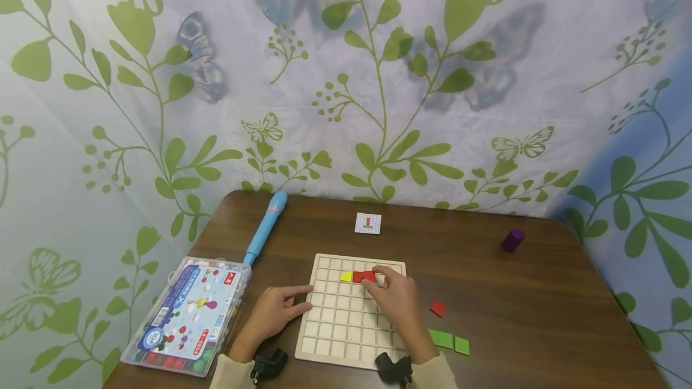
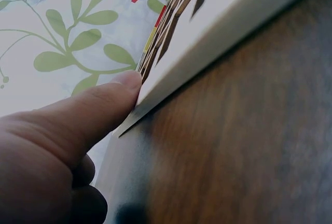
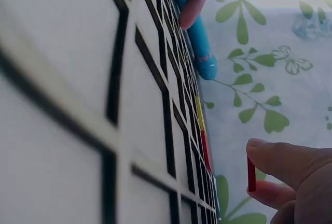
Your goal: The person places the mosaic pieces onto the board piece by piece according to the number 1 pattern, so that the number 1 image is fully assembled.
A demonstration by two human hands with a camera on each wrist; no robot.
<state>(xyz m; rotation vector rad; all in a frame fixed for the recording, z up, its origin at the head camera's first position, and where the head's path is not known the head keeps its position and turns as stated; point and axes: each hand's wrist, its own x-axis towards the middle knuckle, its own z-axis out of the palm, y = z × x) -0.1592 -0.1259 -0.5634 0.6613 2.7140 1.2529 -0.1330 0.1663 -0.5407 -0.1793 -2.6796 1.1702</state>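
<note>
A pale wooden grid board [image 1: 331,350] lies on the table. Pinched between thumb and fingers of my right hand [image 1: 397,298] is a red square tile [image 3: 251,175], held above the board in the right wrist view. A yellow tile with a slanted side [image 1: 346,277] and another red tile [image 1: 358,277] sit side by side in the upper cells. My left hand [image 1: 273,314] touches the board's left edge with its extended index finger and thumb. To the right of the board lie a loose red tile [image 1: 438,308] and green square tiles [image 1: 462,346], partly behind my right forearm.
Beyond the board lies a small card [image 1: 368,223] printed with a coloured grid pattern. A clear plastic case [image 1: 189,311] with coloured balls is on the left, a blue stick with a rounded end [image 1: 265,228] behind it. At the far right stands a purple cylinder [image 1: 512,240].
</note>
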